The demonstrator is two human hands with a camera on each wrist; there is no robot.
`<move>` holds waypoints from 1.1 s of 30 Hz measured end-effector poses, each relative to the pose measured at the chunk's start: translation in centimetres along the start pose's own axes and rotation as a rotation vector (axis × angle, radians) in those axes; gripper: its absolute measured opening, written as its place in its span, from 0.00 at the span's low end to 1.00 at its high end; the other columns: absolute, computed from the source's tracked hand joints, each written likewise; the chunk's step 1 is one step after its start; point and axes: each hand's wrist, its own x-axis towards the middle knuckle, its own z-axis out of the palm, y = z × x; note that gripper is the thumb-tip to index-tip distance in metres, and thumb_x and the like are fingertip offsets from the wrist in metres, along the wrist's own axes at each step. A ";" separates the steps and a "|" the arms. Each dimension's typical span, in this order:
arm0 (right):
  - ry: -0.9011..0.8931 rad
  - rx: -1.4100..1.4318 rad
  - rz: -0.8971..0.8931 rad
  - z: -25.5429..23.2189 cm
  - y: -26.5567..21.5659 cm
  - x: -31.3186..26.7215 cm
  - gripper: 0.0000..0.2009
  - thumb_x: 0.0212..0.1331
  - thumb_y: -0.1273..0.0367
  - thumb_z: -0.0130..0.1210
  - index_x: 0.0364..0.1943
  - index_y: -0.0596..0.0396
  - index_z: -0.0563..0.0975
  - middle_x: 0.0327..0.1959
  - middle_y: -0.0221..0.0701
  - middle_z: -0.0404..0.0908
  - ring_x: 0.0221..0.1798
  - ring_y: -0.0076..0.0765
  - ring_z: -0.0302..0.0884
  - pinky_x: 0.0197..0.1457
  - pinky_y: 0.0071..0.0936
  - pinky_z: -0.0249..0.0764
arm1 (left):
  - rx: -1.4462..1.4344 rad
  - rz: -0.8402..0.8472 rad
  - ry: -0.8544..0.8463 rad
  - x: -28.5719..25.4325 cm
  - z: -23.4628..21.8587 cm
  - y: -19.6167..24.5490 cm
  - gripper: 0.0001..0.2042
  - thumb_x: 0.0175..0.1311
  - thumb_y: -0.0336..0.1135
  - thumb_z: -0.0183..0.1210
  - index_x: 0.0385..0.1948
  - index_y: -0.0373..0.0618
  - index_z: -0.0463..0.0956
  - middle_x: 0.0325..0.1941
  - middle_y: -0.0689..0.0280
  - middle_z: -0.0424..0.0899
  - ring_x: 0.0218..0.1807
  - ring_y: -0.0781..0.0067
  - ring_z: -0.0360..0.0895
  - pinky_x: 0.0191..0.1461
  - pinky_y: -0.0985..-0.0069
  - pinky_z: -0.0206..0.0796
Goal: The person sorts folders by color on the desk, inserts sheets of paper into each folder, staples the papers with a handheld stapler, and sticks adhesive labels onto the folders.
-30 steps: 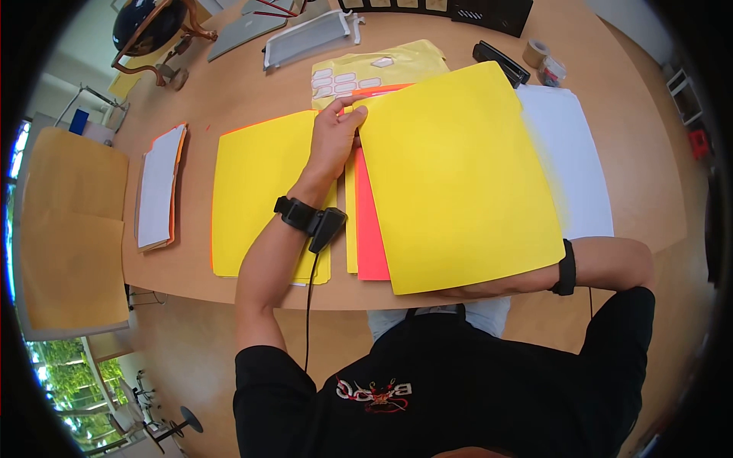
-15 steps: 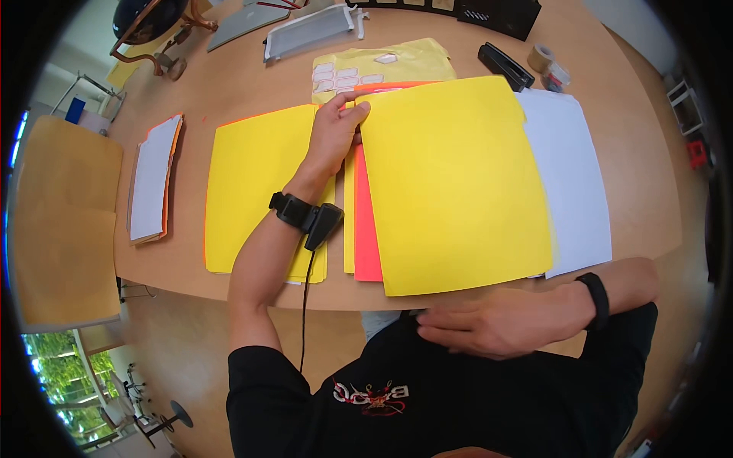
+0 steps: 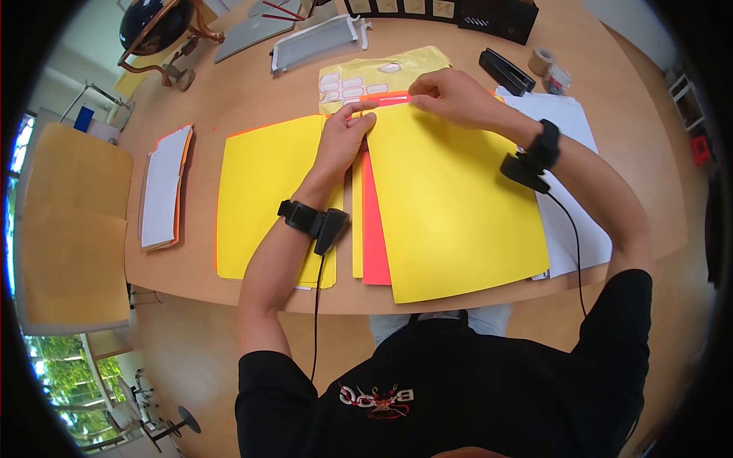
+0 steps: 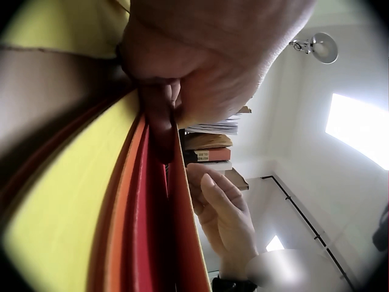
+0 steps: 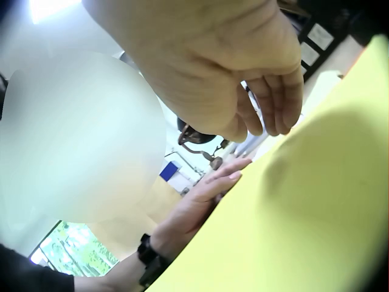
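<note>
The desk is viewed from the head, forward and steeply down, while the left hand and the right hand are viewed close up, at a tilt, by their wrist cameras, both hands being shared by all three views.

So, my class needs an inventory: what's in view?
Top sheet: 1, yellow, centre
Lower sheet: 1, red, under it
Left pile: 1, yellow top, centre left
Narrow pile: 1, white top, far left
Paper: uncounted, white, right
Envelope: 1, yellow, behind sheets
Stapler: 1, black, back right
Tape: 1, tan, beside stapler
Pouch: 1, grey, back
Flat slab: 1, grey, back left
Globe: 1, dark, back left
Box: 1, black, back
Table: 1, brown, beneath
Lamp: 1, grey, background
Left hand: 1, bare, pinching top sheet
Right hand: 1, bare, top sheet's upper edge
</note>
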 end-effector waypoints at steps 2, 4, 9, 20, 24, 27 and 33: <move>0.048 0.034 0.079 1.7 1.1 0.8 0.16 0.62 0.62 0.58 0.46 0.61 0.81 0.40 0.43 0.84 0.40 0.40 0.82 0.46 0.33 0.77 | -0.008 0.009 -0.014 0.1 -0.3 0.0 0.15 0.69 0.32 0.57 0.55 0.41 0.74 0.38 0.67 0.85 0.35 0.83 0.81 0.42 0.84 0.74; 0.125 -0.171 0.001 2.9 1.5 1.3 0.18 0.61 0.60 0.59 0.48 0.59 0.81 0.46 0.45 0.81 0.49 0.45 0.79 0.54 0.37 0.75 | 0.038 -0.005 -0.046 0.0 -0.6 0.2 0.19 0.64 0.28 0.58 0.56 0.33 0.71 0.34 0.69 0.85 0.34 0.85 0.79 0.40 0.84 0.71; 0.142 -0.271 0.006 3.4 1.5 3.5 0.19 0.62 0.58 0.58 0.50 0.57 0.80 0.49 0.47 0.78 0.56 0.52 0.74 0.61 0.41 0.70 | -0.036 0.003 -0.056 -0.4 -0.2 0.6 0.23 0.62 0.27 0.60 0.58 0.31 0.68 0.37 0.67 0.86 0.35 0.83 0.80 0.42 0.84 0.72; 0.081 -0.161 0.085 4.6 2.9 4.9 0.20 0.66 0.55 0.52 0.51 0.55 0.80 0.53 0.51 0.77 0.59 0.55 0.72 0.64 0.42 0.67 | -0.074 -0.010 -0.074 0.2 -0.3 0.0 0.23 0.63 0.27 0.61 0.59 0.31 0.67 0.40 0.63 0.86 0.38 0.81 0.82 0.44 0.82 0.74; 0.135 -0.280 0.049 5.5 2.7 5.7 0.21 0.65 0.56 0.51 0.52 0.56 0.81 0.52 0.52 0.78 0.58 0.58 0.72 0.63 0.45 0.68 | -0.074 -0.009 -0.065 0.1 -0.3 0.1 0.22 0.63 0.27 0.61 0.58 0.32 0.68 0.40 0.63 0.86 0.38 0.80 0.82 0.44 0.82 0.74; 0.139 -0.345 0.043 5.7 2.2 5.7 0.20 0.64 0.56 0.52 0.49 0.57 0.83 0.51 0.50 0.79 0.59 0.58 0.72 0.63 0.46 0.68 | -0.051 -0.016 -0.059 0.0 -0.1 0.3 0.21 0.63 0.28 0.61 0.58 0.33 0.69 0.40 0.64 0.86 0.38 0.80 0.82 0.44 0.82 0.74; 0.102 -0.044 0.021 5.3 2.0 5.3 0.18 0.60 0.56 0.61 0.42 0.57 0.85 0.56 0.43 0.77 0.62 0.52 0.68 0.65 0.42 0.65 | -0.059 -0.009 -0.062 0.1 -0.3 0.0 0.20 0.65 0.29 0.61 0.57 0.34 0.69 0.40 0.65 0.86 0.38 0.81 0.81 0.45 0.81 0.74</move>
